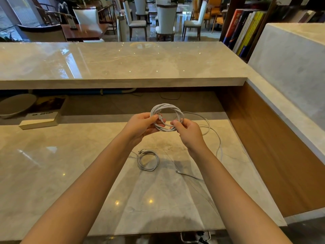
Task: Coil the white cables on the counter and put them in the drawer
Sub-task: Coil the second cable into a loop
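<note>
The white cable is wound into a loose ring of several turns and held in the air above the counter, near the middle of the view. The left hand grips the ring at its 8 o'clock edge, thumb on top and fingers curled beneath. The right hand pinches it at about 4 o'clock between thumb and fingertips. From the ring's 3 o'clock side the uncoiled tail loops outward and drops to the counter beside the right forearm. At 6 o'clock a thin strand with a plug end lies on the marble; whether it belongs to the same cable cannot be told. A second coil lies flat on the counter at about 7 o'clock of the held ring, between the forearms and apart from both hands. At 9 o'clock a thick book rests at the counter's far edge, with a pale bowl just beyond it. A raised marble ledge spans 12 o'clock, and a row of books stands at 1 o'clock.
</note>
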Demonstrator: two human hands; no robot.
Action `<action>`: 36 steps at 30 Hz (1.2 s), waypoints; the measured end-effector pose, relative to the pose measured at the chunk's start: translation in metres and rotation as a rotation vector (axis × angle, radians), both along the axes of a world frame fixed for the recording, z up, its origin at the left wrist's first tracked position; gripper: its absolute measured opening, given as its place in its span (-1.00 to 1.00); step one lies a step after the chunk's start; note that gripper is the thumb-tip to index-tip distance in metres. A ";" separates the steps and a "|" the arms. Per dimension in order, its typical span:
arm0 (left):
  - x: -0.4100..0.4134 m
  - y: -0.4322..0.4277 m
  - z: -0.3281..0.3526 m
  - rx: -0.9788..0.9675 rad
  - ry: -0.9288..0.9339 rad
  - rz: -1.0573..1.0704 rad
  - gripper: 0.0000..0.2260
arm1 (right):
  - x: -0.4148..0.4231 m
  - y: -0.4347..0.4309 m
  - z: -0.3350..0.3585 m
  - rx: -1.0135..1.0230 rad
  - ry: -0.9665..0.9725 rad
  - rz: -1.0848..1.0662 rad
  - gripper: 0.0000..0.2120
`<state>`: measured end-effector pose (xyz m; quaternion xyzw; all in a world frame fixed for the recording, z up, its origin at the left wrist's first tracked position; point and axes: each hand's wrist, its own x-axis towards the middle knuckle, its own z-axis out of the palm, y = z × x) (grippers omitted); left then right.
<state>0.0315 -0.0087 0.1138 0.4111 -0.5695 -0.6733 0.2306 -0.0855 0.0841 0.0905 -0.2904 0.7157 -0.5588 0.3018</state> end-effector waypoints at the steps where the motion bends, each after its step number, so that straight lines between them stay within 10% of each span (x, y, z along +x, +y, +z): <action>1: -0.001 0.000 0.000 -0.023 -0.017 0.017 -0.81 | 0.001 0.000 -0.001 -0.014 0.017 0.000 -0.79; 16: 0.003 0.002 -0.004 -0.027 0.044 -0.074 -0.84 | -0.003 0.001 -0.012 0.001 0.221 -0.026 -0.70; 26: 0.005 0.004 -0.013 0.459 0.554 -0.004 -0.62 | -0.003 0.003 -0.005 -0.180 -0.335 0.358 -0.83; 32: 0.000 0.026 -0.033 -0.445 -0.052 0.382 -0.77 | 0.008 -0.003 -0.014 -0.075 -0.190 0.059 -0.85; 36: 0.006 0.021 -0.040 -0.392 -0.125 0.412 -0.89 | 0.015 -0.002 -0.019 -0.051 -0.160 0.105 -0.84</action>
